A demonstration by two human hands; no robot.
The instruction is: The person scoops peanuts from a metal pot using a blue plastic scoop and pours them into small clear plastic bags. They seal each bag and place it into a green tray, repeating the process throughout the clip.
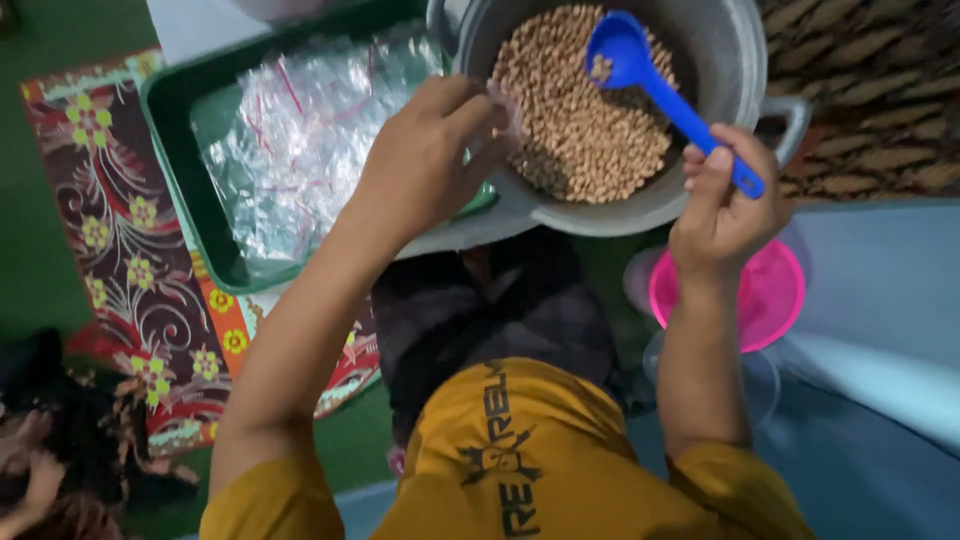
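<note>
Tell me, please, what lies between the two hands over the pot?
In the head view, peanuts in the grey pot lie between the left hand and right hand.

the pot (pixel 735 60) is grey metal with a dull, brushed sheen, its side handle (pixel 790 120) the same metal. the peanuts (pixel 580 130) inside look dry and matt, pale tan. the scoop (pixel 650 85) is smooth blue plastic, faintly glossy, held by the right hand (pixel 725 205). the green tray (pixel 185 170) is hard plastic with a soft shine, and the clear bags (pixel 300 140) in it are thin, crinkled, glossy film; the left hand (pixel 430 155) pinches one such film bag at the pot's rim. the pink lid (pixel 770 295) is smooth plastic. the patterned mat (pixel 120 260) looks woven and matt. the yellow shirt (pixel 520 450) is soft matt cloth.
</note>
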